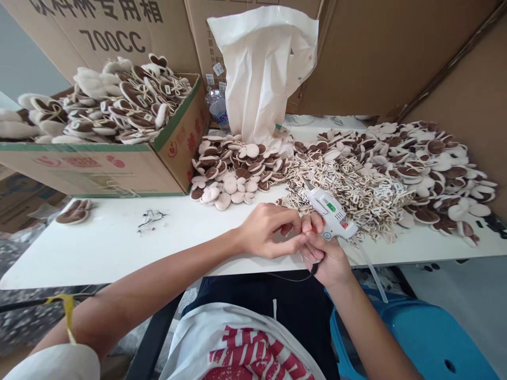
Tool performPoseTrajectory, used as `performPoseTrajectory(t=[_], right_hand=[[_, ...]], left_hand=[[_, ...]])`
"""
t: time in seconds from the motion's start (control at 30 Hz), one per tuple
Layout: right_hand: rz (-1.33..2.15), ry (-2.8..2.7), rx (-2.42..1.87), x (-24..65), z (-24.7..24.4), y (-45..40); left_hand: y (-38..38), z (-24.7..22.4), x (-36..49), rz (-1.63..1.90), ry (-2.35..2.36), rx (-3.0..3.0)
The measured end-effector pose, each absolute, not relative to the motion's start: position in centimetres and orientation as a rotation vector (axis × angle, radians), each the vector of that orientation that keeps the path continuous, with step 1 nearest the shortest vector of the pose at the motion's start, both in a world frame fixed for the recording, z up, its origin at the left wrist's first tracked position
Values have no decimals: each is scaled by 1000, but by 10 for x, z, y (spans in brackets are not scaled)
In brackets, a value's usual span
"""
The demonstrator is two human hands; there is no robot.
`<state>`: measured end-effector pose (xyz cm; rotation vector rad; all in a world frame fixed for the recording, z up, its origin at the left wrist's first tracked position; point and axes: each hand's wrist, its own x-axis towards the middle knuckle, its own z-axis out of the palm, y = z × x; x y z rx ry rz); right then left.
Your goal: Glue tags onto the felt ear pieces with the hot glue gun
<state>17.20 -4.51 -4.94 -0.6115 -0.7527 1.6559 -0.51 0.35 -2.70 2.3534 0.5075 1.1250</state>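
Note:
My right hand (pixel 330 261) is wrapped round the handle of a white hot glue gun (pixel 333 215), its nozzle tilted up and left towards a heap of cords. A translucent glue stick (pixel 372 272) trails from the gun's rear, and a black cable leaves the handle below. My left hand (pixel 273 229) meets the right one at the fingertips, thumb and forefinger pinched together. Whatever lies between those fingertips is too small or hidden to make out. Just beyond the gun lies the heap of thin cream cord bows (pixel 356 195) with small tags.
Brown-and-cream plush pieces form piles at the middle (pixel 237 174) and right (pixel 435 169). More fill a cardboard box (pixel 174 142) at left. A white plastic bag (pixel 261 74) and a bottle (pixel 217 111) stand behind. One plush piece (pixel 74 211) and dark scraps (pixel 150 219) lie on the white table (pixel 106 248).

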Motion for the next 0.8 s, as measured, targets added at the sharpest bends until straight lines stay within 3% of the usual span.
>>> performPoseTrajectory(t=[0.8], right_hand=[[1637, -761, -613, 171, -49, -46]], left_hand=[[4, -27, -5, 1137, 469, 2356]])
